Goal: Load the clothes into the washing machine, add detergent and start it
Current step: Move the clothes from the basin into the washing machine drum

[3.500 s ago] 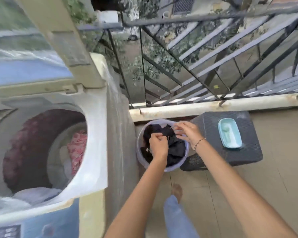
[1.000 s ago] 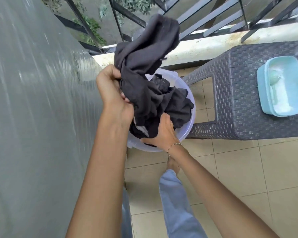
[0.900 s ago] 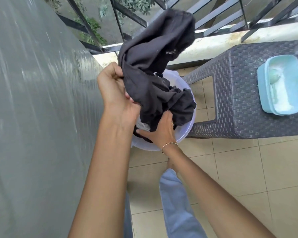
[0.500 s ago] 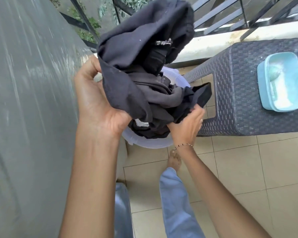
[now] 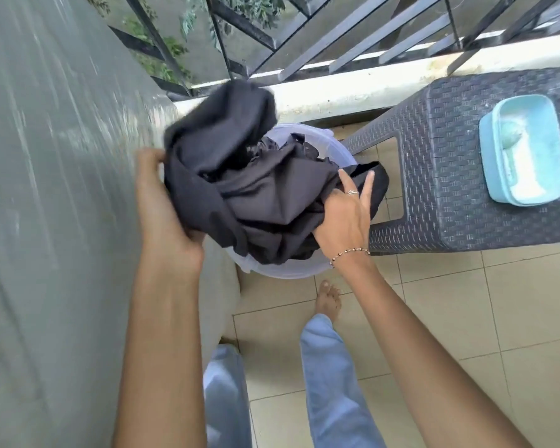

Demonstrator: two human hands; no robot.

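Note:
A bundle of dark grey clothes (image 5: pixel 240 189) is lifted above a pale lilac plastic basin (image 5: pixel 282 270) on the floor. My left hand (image 5: pixel 162 205) grips the bundle from its left side and underneath. My right hand (image 5: pixel 346 211) holds its right side, index finger stretched over the cloth. The grey side wall of the washing machine (image 5: pixel 52 189) fills the left of the view; its opening is out of sight. A light blue tub of white detergent powder (image 5: pixel 524 156) with a scoop in it rests on a dark woven stool (image 5: pixel 450 189).
A metal balcony railing (image 5: pixel 304 43) on a white kerb runs along the far side. Beige floor tiles (image 5: pixel 466 318) lie below the stool. My legs in light blue trousers (image 5: pixel 330 383) and a bare foot stand just behind the basin.
I took the dark clothes out of the basin with both hands and raised them. In the last second the bundle shifted left toward the machine, and my right hand moved to its right side.

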